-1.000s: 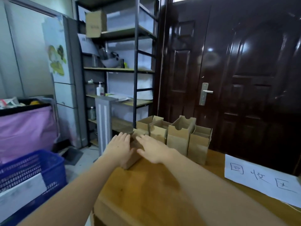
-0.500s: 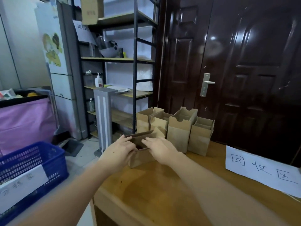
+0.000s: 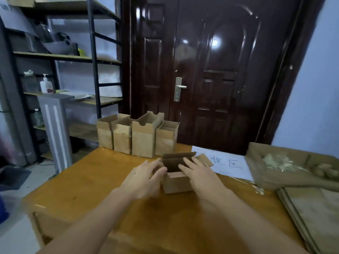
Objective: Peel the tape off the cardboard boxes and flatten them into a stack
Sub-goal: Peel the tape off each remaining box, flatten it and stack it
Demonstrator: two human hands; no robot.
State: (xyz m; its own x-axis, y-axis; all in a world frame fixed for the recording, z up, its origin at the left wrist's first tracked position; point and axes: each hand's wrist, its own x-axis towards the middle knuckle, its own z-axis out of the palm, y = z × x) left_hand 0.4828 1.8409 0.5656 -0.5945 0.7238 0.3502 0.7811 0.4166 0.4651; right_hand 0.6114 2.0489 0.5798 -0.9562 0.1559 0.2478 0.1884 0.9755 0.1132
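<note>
A small open cardboard box stands on the wooden table in front of me, its top flaps raised. My left hand grips its left side and my right hand holds its right side, fingers on the rim. Behind it, a row of several upright open cardboard boxes stands along the table's far edge. A stack of flattened cardboard lies at the right of the table.
A white paper sign with handwriting lies behind the held box. A cardboard tray with crumpled tape scraps sits at the far right. A metal shelf rack stands left, a dark door behind the table.
Both hands have carried the small box from the table's left end toward the middle, in front of the paper sign. The camera has turned right, so the tray and flat stack now show.
</note>
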